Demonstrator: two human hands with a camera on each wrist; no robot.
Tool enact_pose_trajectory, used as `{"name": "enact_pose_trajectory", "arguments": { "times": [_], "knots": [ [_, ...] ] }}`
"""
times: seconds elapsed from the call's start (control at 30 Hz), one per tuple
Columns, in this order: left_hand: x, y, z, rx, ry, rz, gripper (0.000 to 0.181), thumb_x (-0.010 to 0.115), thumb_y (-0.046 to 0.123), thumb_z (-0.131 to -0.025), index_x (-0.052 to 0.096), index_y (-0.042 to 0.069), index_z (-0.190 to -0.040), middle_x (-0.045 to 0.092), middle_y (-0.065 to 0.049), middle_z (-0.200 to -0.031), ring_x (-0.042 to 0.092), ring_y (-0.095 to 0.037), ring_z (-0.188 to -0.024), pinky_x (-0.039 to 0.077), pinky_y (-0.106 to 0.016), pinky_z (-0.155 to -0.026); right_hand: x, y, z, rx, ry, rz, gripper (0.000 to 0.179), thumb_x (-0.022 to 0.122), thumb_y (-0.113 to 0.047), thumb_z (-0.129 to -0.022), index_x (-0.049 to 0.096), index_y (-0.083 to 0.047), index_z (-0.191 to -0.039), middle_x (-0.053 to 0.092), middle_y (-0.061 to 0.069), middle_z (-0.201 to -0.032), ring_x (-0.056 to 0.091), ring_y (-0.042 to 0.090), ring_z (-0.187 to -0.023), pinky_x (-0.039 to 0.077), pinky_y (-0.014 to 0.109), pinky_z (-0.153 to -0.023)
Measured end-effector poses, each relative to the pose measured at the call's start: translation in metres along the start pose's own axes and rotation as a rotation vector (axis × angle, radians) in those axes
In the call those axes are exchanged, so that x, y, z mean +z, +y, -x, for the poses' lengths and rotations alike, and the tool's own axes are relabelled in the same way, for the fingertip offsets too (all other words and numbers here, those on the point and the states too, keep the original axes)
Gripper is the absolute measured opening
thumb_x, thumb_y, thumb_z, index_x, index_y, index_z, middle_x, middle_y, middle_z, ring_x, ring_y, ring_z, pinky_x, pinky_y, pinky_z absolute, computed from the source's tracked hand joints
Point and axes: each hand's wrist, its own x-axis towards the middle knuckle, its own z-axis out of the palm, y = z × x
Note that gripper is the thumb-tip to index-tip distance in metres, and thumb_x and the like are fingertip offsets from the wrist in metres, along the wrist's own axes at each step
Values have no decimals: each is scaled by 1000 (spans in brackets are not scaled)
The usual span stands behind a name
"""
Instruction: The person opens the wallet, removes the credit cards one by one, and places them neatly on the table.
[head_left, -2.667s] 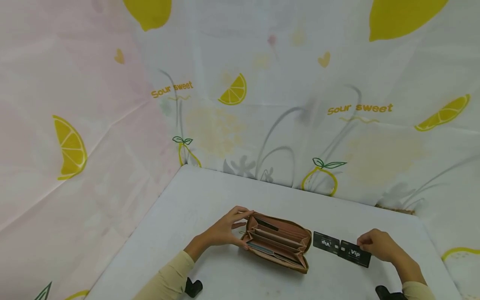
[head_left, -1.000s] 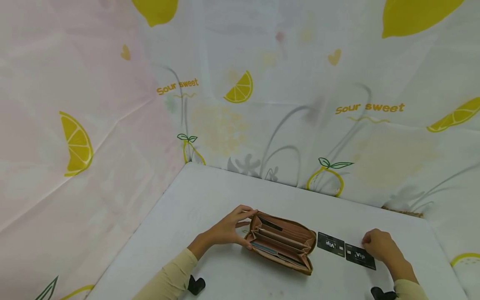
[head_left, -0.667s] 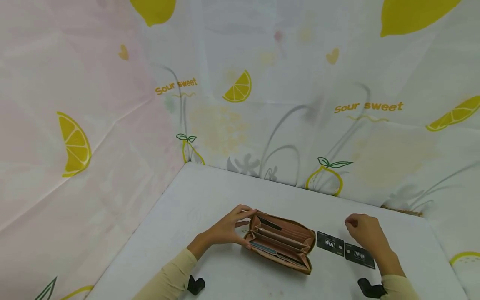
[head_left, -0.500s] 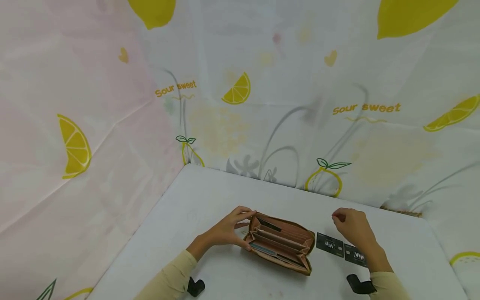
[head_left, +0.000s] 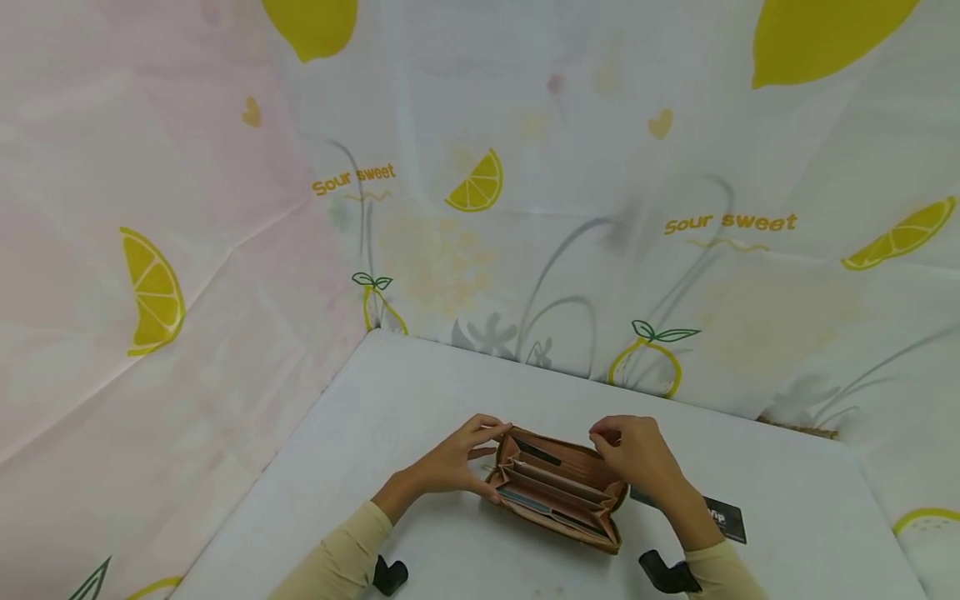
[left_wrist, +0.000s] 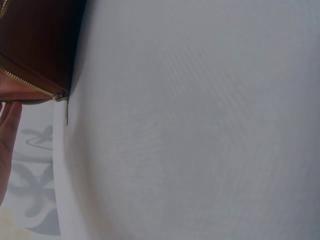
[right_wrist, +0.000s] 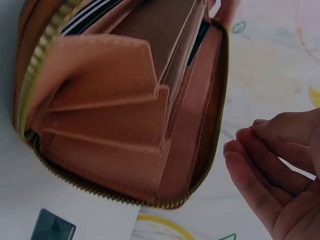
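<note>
A brown zip-around wallet (head_left: 558, 480) lies unzipped on the white table, its pleated compartments spread. My left hand (head_left: 444, 463) holds its left end, fingers at the far edge and thumb at the near edge. In the left wrist view, fingertips (left_wrist: 15, 112) meet the zip edge of the wallet (left_wrist: 37, 42). A dark card (head_left: 538, 452) and bluish cards (head_left: 523, 498) sit in its slots. My right hand (head_left: 636, 450) hovers by the wallet's far right edge; in the right wrist view its fingers (right_wrist: 245, 167) are loosely bent, with nothing between them.
Two black VIP cards lie right of the wallet: the right card (head_left: 731, 521) shows partly, and the left card (head_left: 642, 497) is mostly behind my right wrist. Black wrist-worn pieces (head_left: 390, 575) show near both sleeves. A lemon-print sheet (head_left: 555, 275) backs the table.
My right hand has let go of the right VIP card, lifted and moved left to the wallet's far right edge. The left hand keeps its hold on the wallet.
</note>
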Motion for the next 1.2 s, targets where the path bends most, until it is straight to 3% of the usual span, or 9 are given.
{"name": "enact_pose_trajectory", "arguments": {
  "times": [0.33, 0.6, 0.8, 0.9, 1.03, 1.2],
  "knots": [
    [0, 2, -2, 11, 4, -10, 102, 89, 10, -68, 31, 7, -152, 29, -11, -145, 36, -31, -136, 42, -41, -107, 30, -23, -10, -109, -153, -72, 4, 72, -5, -87, 76, -6, -86, 70, -1, -78, 61, 2, -64, 54, 20, -56],
    [-5, 38, -4, -16, -26, 11, 97, 87, 3, -70, 31, -4, -150, 29, -26, -142, 36, -40, -135, 40, -51, -107, 46, -23, -11, -93, -130, 35, 1, 75, -6, -85, 76, -5, -85, 70, 1, -80, 59, 6, -64, 50, 20, -54],
    [-1, 16, -4, -20, -14, 3, 102, 88, 1, -68, 28, -4, -151, 27, -21, -145, 34, -38, -136, 40, -49, -108, 51, -26, -13, -91, -117, 98, 6, 76, -3, -82, 76, -7, -86, 70, 2, -80, 61, 10, -66, 51, 22, -55],
    [1, 5, -3, -30, -3, -9, 104, 89, 3, -67, 29, 2, -152, 28, -15, -146, 35, -34, -136, 41, -44, -108, 53, -27, -13, -117, -121, 105, 7, 76, -1, -81, 76, -5, -87, 70, 3, -80, 62, 12, -67, 52, 24, -56],
    [0, 4, -3, -29, 0, -11, 104, 90, 9, -67, 31, 9, -153, 29, -8, -145, 37, -28, -136, 42, -38, -108, 55, -29, -14, -117, -133, 114, 10, 76, 1, -80, 76, -6, -87, 69, 2, -79, 61, 12, -67, 52, 26, -56],
    [-1, 6, -2, -15, -2, -6, 103, 90, 11, -67, 31, 8, -152, 29, -8, -144, 37, -27, -136, 42, -37, -108, 61, -31, -16, -124, -167, 148, 12, 74, 3, -81, 75, -8, -87, 63, -2, -74, 56, 10, -65, 49, 25, -54]
  ]
}}
